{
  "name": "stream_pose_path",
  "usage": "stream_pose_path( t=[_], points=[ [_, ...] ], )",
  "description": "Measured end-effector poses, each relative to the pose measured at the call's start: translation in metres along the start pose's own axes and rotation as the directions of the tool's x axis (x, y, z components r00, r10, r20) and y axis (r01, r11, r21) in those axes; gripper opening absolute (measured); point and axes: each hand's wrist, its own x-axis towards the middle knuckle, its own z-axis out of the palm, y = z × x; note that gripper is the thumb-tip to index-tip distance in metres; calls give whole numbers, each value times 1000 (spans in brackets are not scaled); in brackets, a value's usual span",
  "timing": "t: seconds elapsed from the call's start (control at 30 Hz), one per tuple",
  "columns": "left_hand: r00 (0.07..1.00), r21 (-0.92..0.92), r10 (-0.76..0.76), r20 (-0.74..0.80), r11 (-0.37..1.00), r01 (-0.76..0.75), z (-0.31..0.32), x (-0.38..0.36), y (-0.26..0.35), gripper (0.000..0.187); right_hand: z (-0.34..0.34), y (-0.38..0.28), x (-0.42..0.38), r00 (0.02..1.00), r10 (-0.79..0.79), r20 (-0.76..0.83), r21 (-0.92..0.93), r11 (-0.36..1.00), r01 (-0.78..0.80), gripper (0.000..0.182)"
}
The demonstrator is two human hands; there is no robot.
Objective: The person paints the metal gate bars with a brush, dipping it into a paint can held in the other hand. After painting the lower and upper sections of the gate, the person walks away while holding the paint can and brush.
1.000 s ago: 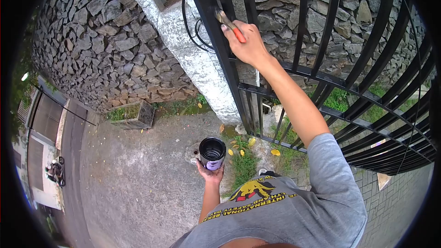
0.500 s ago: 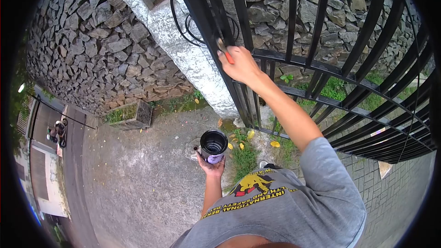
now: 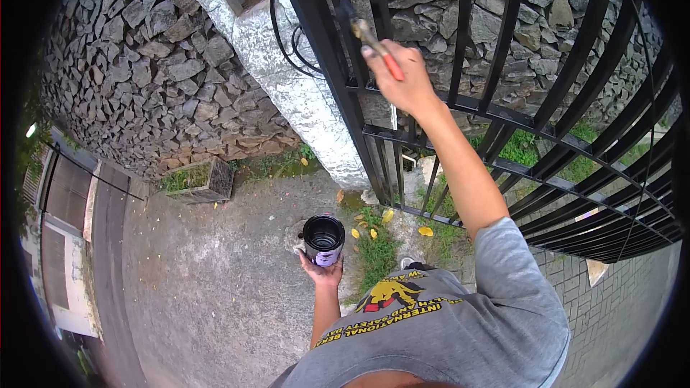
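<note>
A black metal gate (image 3: 496,111) of upright bars and crossbars fills the upper right. My right hand (image 3: 405,79) is closed on the red handle of a paintbrush (image 3: 374,42), whose dark bristles are at a bar near the gate's left post. Lower down, my left hand (image 3: 323,271) holds up a dark paint can (image 3: 324,238) with a purple mark on its side. The can is open at the top and its inside looks black and glossy; how much paint is in it cannot be made out.
A rough stone wall (image 3: 144,65) stands at the left, beside a white-splashed pillar (image 3: 287,93) with a black cable loop. A planter box (image 3: 201,181) sits at the wall's foot. Grass and yellow leaves lie near the gate's base. A road runs along the far left.
My right hand has moved up and slightly right with the brush, which now touches or nears a higher part of the gate. The can sits slightly lower and further left in view.
</note>
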Motion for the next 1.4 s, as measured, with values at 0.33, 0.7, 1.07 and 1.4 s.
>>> stream_pose_path(
  t=[0.33,0.7,1.07,1.4],
  points=[
    [1000,85,3,-31,996,0,12,6,-6,75,4,-5,2,999,-37,4,-49,998,37,25],
    [997,62,45,-60,997,-41,17,0,-6,85,9,16,-23,990,75,117,-104,993,-63,32],
    [994,132,25,-105,991,-11,11,2,1,78,30,38,-112,938,271,216,-99,962,-255,35],
    [962,141,273,15,952,-272,35,12,49,68,42,-24,-179,459,111,881,88,917,-390,38]
  ],
)
